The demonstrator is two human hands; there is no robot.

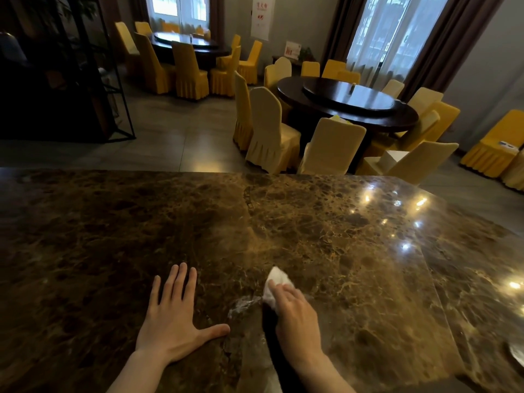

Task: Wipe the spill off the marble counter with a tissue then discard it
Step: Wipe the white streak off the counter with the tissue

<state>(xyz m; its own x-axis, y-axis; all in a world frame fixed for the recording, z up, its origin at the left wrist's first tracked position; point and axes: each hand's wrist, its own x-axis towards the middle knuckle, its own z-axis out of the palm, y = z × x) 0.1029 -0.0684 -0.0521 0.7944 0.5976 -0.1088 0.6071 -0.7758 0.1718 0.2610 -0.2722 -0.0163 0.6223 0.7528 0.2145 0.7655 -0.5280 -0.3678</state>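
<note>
A brown marble counter (354, 251) fills the lower half of the view. My right hand (295, 313) presses a crumpled white tissue (276, 279) onto the counter, fingers closed over it. A pale wet smear of spill (243, 304) lies on the marble just left of the tissue. My left hand (173, 319) rests flat on the counter to the left of the smear, fingers spread and holding nothing.
Beyond the counter's far edge stand round dark dining tables (348, 100) ringed by yellow-covered chairs (269, 131). A black metal shelf (65, 80) stands at the far left. A tissue box (392, 158) sits on a chair near the counter's far right. A shiny object (517, 354) pokes in at the right edge.
</note>
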